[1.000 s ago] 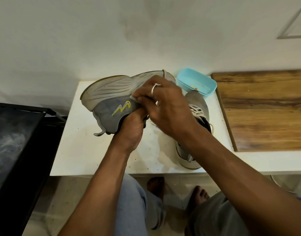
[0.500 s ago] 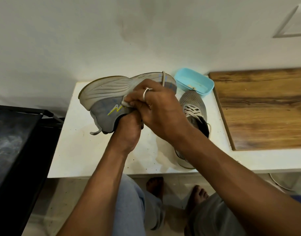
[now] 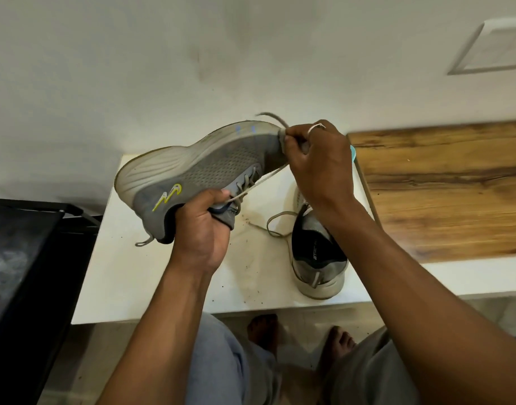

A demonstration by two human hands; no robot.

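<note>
White speckled counter lies beneath the grey mesh sneaker raised at frame centre, left hand fingers curled round its collar, right hand fingers pinching its toe, anything between them hidden.

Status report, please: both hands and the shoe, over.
Left hand grips grey sneaker at collar. Right hand pinches its toe. Held clear of white table. Second sneaker below, apart.

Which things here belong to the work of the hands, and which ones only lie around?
In use: grey shoe, left hand gripping its opening, right hand pinching its toe end.
Lying about: second shoe on the white table, wooden board, blue tub (mostly hidden), black rack.
</note>
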